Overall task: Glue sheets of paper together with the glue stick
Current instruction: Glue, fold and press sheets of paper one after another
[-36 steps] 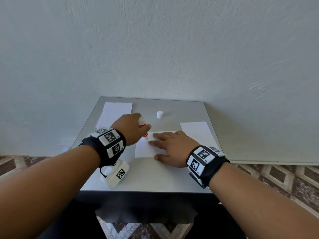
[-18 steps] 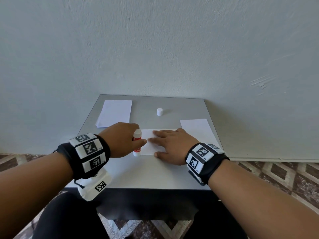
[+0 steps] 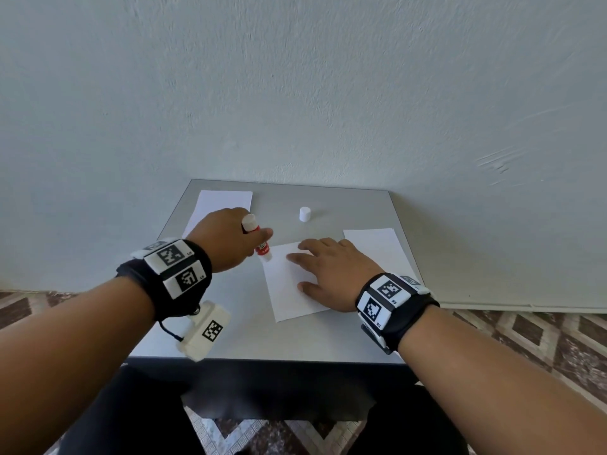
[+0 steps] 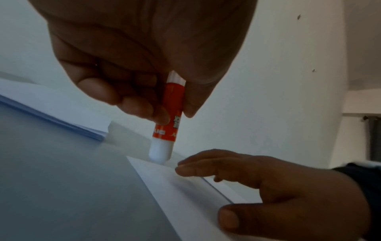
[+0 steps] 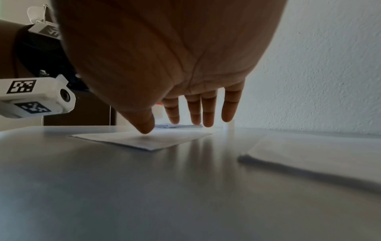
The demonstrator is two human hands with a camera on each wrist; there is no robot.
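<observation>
The glue stick [image 3: 259, 241] is red with white ends and stands tilted, its lower white tip down at the far left corner of a single sheet of paper [image 3: 289, 290] lying near the middle of the gray tabletop [image 3: 249, 336]. In the left wrist view the tip [image 4: 159, 153] seems to touch the paper's edge, though the blur there makes the contact hard to confirm. The left hand [image 3: 226, 241] grips the stick, its fingers [image 4: 142, 107] and thumb curled round the red barrel. The right hand [image 3: 331, 274] lies flat on the same sheet with fingers straight and spread, thumb and fingertips [image 5: 175, 114] pressing the paper down just beside the stick.

A small white cap [image 3: 304, 214] stands upright on the tabletop beyond the sheet, apart from both hands. A stack of white paper [image 3: 223, 205] sits at the far left corner of the tabletop, partly behind the left hand, and more white paper [image 3: 377, 247] lies on the right side, just beyond the right hand. Both wrists wear black bands with square black-and-white markers.
</observation>
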